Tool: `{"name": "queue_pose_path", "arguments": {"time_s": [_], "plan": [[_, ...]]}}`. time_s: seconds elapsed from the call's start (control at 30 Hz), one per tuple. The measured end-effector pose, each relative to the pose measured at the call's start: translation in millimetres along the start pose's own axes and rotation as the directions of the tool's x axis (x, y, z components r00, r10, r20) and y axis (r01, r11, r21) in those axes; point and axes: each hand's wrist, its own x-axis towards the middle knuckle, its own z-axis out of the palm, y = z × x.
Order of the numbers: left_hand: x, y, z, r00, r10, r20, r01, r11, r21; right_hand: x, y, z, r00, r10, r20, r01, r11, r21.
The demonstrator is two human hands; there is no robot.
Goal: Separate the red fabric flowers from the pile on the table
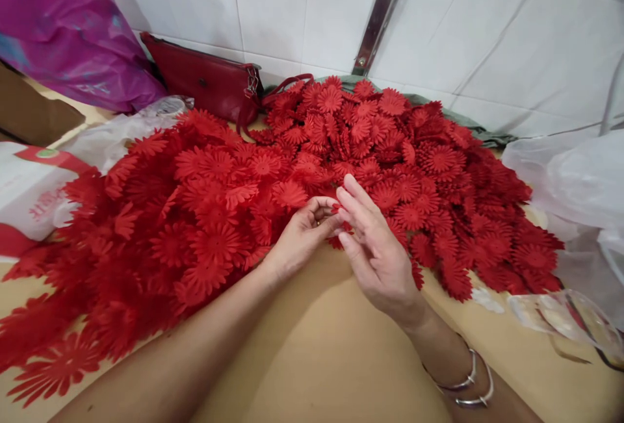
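Observation:
My left hand (312, 225) is closed in a pinch on a small red flower piece (336, 209), mostly hidden by the fingers. Facing it, my right hand (375, 251) has its fingers stretched out and its thumb apart. Its fingertips come close to the red piece; whether they touch it I cannot tell. Behind both hands spreads a big heap of red artificial flower petals (409, 215), cut as flat, many-petalled discs. Looser, fluffier red flowers (214, 241) lie on the left beside my left forearm.
A tan tabletop (302, 345) lies under my arms. Toward the wall are a red handbag (205, 78) and a purple plastic bag (78, 26). A white-and-red box (29, 195) stands at left. Clear plastic bags (585, 176) and glasses (580, 319) are at right.

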Motion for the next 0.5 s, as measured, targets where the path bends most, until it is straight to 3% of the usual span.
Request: {"name": "queue_pose_path", "arguments": {"time_s": [0.07,0.2,0.5], "plan": [[0,0,0.2,1.000,-0.001,-0.025,0.001,1.000,-0.026,0,5,0,0.997,-0.028,-0.075,0.020,0.995,-0.093],[0,1,0.9,0.999,-0.033,-0.014,0.032,0.997,-0.073,1,25,-2,0.964,0.035,-0.262,-0.098,0.968,-0.232],[-2,1,-0.2,0.999,-0.024,0.044,0.023,1.000,0.018,1,31,-4,0.976,0.032,-0.216,-0.089,0.962,-0.260]]}}
